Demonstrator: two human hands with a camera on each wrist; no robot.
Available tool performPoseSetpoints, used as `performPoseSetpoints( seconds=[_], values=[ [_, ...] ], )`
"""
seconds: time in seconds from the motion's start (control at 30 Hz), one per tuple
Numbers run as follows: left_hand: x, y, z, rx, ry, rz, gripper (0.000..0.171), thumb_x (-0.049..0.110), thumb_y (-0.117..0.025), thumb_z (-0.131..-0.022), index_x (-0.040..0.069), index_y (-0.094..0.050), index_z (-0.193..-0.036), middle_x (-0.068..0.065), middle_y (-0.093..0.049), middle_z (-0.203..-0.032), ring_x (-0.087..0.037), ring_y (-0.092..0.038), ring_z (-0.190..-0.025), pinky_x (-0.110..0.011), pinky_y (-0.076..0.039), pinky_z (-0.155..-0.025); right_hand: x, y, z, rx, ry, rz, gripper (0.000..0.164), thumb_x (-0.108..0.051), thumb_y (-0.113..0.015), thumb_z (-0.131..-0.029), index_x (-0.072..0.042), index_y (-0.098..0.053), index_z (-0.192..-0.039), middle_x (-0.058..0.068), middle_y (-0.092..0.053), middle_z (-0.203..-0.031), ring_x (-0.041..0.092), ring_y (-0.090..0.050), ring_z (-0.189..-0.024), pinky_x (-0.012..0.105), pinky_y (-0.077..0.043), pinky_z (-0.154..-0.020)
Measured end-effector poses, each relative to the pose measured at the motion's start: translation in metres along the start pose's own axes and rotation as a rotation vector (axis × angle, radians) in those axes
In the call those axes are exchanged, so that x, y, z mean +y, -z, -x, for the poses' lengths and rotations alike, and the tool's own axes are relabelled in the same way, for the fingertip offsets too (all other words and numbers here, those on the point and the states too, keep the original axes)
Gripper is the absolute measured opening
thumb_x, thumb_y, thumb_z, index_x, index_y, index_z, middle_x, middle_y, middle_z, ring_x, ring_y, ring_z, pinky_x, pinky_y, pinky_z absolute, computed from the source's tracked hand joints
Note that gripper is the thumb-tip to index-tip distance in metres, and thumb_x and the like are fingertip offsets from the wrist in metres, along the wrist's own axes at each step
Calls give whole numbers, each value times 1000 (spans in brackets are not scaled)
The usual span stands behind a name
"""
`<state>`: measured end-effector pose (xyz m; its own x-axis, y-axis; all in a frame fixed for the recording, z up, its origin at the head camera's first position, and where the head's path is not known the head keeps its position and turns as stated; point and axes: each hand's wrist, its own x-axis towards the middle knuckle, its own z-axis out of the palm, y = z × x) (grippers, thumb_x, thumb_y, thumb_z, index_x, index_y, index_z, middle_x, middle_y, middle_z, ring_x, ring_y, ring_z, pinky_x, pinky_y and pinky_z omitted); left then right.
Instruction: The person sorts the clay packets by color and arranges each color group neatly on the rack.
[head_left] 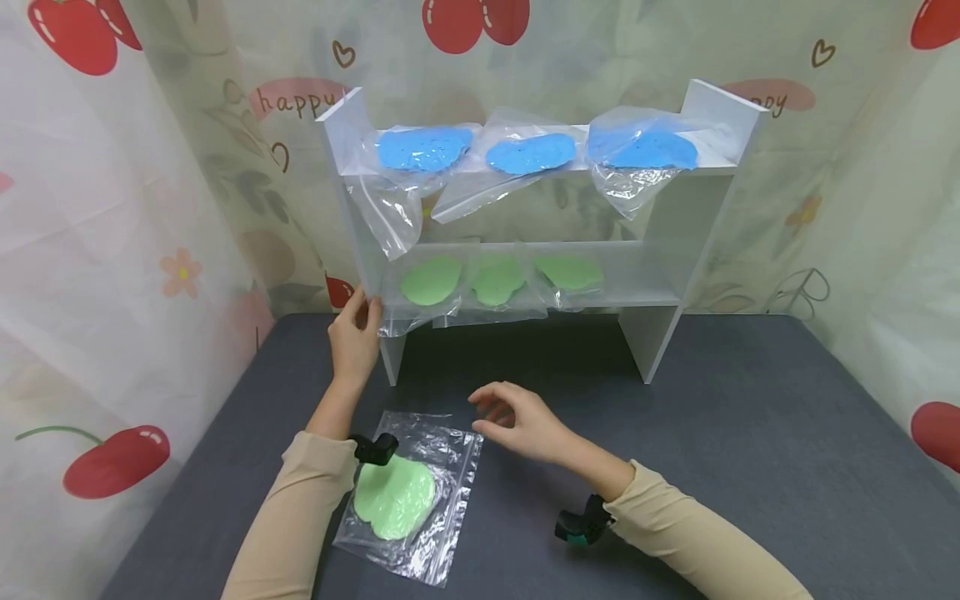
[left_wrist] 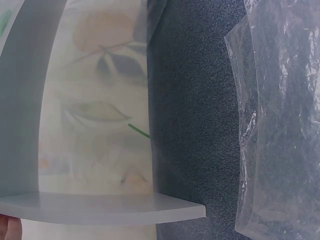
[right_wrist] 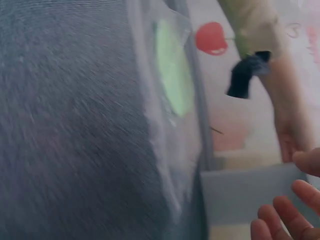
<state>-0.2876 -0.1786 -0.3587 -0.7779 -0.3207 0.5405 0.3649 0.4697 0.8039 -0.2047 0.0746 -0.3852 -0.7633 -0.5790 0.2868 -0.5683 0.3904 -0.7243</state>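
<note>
A white two-tier shelf (head_left: 663,225) stands at the back of the table. My left hand (head_left: 354,337) grips the front edge of its left side panel (left_wrist: 115,207), beside the lower tier; only a bit of its fingers (left_wrist: 10,227) shows in the left wrist view. On the lower tier lie three clear bags with flat green pieces (head_left: 498,279) inside. My right hand (head_left: 525,421) hovers over the table in front of the shelf, fingers loosely bent, nothing held. A clear zip bag (head_left: 457,483) with a flat green piece (head_left: 395,497) lies on the table, partly under my left forearm.
Three clear bags with flat blue pieces (head_left: 531,153) lie on the upper tier, and their loose plastic hangs over its front edge. A dark cloth covers the table (head_left: 750,467). Printed curtains (head_left: 180,275) surround the back and sides.
</note>
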Motion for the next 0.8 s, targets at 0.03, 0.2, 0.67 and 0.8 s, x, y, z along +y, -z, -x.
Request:
performPoseSetpoints(
  seconds=[0.03,0.2,0.67,0.8],
  values=[
    [0,0,0,0,0,3,37,14,-54,-94,11,-55,-131,-18,-68,-111,-26,-67,-97,-17,-48,-74,2,-4,-1,-29,3,-4,33,-16,-64,-88,-5,-56,-119,17,-60,-110,27,-63,-93,31,-54,-79],
    [0,0,0,-2,-3,14,37,14,-54,-94,11,-56,-131,-19,-68,-111,-26,-67,-98,-13,-47,-74,7,-22,-6,-136,-14,-19,44,-20,-65,-88,-2,-51,-125,20,-55,-119,33,-57,-103,40,-51,-85],
    [1,0,1,-11,-4,12,38,15,-53,-95,10,-54,-133,-19,-66,-115,-29,-66,-101,-41,-52,-82,10,-61,-23,-187,-126,-6,69,-27,-75,-78,-4,-43,-134,20,-48,-129,33,-47,-119,46,-41,-97],
    [1,0,1,-17,-7,15,38,15,-53,-95,10,-53,-133,-20,-66,-115,-30,-66,-101,-41,-52,-82,8,-69,-27,-200,-206,14,78,-31,-78,-75,-6,-40,-138,19,-45,-133,35,-43,-123,50,-40,-97]
  ],
)
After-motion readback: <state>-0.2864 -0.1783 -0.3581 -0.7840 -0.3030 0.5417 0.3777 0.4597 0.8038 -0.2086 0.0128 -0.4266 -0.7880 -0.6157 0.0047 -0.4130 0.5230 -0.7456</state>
